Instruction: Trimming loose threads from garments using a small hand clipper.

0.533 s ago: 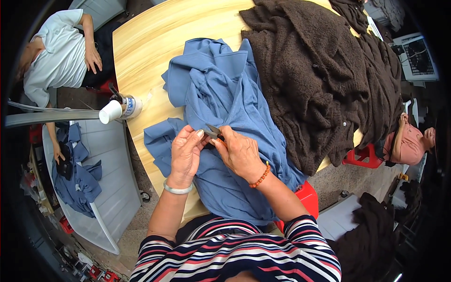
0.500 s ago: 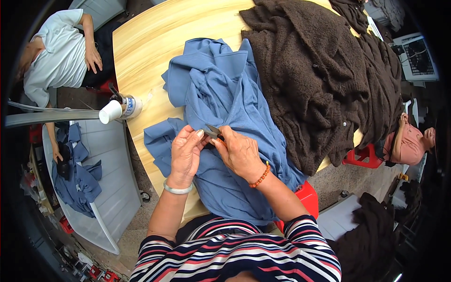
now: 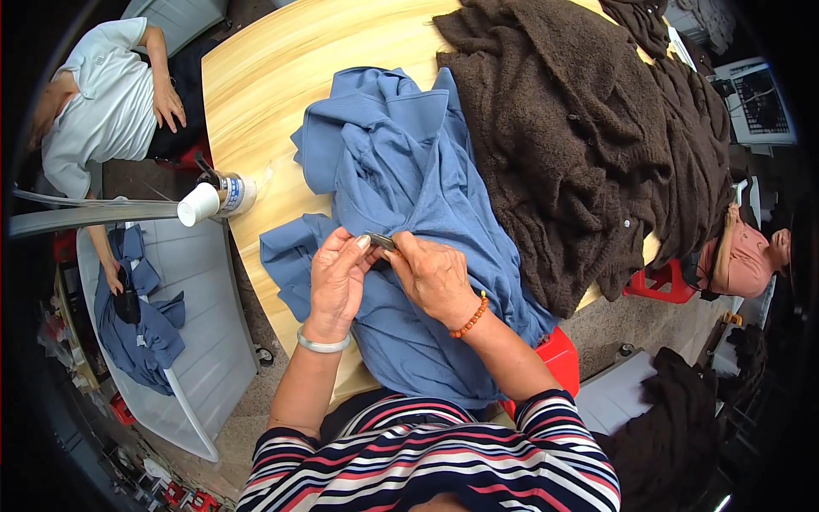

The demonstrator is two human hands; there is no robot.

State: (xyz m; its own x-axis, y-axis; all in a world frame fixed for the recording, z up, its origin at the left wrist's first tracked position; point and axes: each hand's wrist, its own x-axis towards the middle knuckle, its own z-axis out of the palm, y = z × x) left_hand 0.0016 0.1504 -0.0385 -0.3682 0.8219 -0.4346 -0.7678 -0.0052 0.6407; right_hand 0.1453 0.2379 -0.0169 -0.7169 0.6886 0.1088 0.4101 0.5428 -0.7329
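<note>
At far left, more blue cloth (image 3: pixel 158 328) slumped in a white bin (image 3: pixel 213 350), whether finished or waiting impossible to tell. On the table (image 3: pixel 256 94), apparently midway through work: blue garment (image 3: pixel 397 175), loose, rumpled, unfolded, beneath both hands. Left hand (image 3: pixel 337 277) with grip pinched together, on what cannot tell. Next, small dark snips (image 3: pixel 380 241), partly hidden, clamped in the grip of the right hand (image 3: pixel 437 277); any cut too small to see. Farther right, brown garments (image 3: pixel 567 128), heaped, untouched by either hand, cut off above.
</note>
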